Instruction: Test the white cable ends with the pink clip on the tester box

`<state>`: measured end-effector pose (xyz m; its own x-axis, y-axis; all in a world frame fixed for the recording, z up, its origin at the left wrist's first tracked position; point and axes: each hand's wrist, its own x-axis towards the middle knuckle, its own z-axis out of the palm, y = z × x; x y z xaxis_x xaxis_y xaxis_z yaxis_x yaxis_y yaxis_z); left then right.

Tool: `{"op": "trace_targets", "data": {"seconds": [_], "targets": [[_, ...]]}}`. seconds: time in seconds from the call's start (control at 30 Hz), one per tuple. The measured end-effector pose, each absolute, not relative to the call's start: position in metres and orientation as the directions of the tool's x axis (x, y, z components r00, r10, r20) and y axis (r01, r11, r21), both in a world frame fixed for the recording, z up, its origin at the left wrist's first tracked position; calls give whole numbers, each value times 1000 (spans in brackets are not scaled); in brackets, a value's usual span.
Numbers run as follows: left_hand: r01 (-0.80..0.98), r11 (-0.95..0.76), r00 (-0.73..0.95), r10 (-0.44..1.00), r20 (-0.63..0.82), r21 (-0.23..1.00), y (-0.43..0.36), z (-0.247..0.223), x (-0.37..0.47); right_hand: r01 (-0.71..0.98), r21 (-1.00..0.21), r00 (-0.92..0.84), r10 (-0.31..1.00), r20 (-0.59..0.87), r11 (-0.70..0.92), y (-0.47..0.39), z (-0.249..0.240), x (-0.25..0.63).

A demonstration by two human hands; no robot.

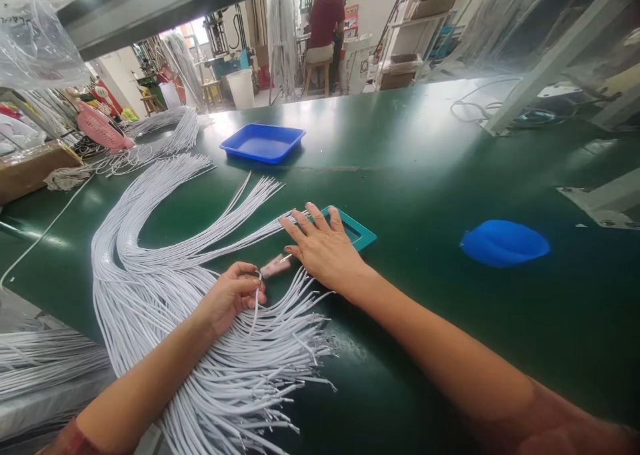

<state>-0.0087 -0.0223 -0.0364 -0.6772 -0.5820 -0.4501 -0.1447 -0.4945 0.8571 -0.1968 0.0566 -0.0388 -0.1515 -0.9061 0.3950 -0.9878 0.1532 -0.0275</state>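
My left hand (239, 295) is closed, pinching one thin white cable (257, 301) between thumb and fingers. It rests over a big bundle of white cables (200, 348) whose cut ends fan out to the right. Just beyond its fingertips lies a small pinkish block (275, 266) with a thin metal piece at one end. My right hand (323, 245) is spread flat, palm down, over a teal frame-like tray (367, 235) and the tips of a thinner strand of cables (250, 233). What lies under the right palm is hidden.
A blue rectangular tray (263, 141) stands toward the back of the green table (425, 348). To the right is a blue round bowl (505, 243), near a white metal post (540, 61). A pink fan-like object (103, 127) and cardboard box (35, 168) are at left. A person (327, 18) sits far behind.
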Motion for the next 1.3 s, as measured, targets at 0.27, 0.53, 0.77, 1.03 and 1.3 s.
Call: {"op": "trace_targets", "data": {"seconds": [0.27, 0.53, 0.77, 1.03, 1.3], "targets": [[-120, -517, -690, -571, -445, 848, -28, -26, -3, -987, -64, -160, -900, 406, 147, 58, -36, -198], [-64, -507, -746, -547, -379, 859, -30, -20, 1, -968, -234, -164, -933, 321, 90, 61, -23, -204], [-272, 85, -806, -564, -179, 959, -45, -4, -2, -914, -396, -252, -889, 381, 90, 69, 2, -229], [-772, 628, -635, -771, -58, 102, -146, -18, -45, -902, -426, -297, -824, 483, 76, 80, -1, -250], [-880, 470, -475, -868, -146, 70, -180, -3, -93, -905, -420, -294, -810, 507, 66, 81, -10, -252]]}}
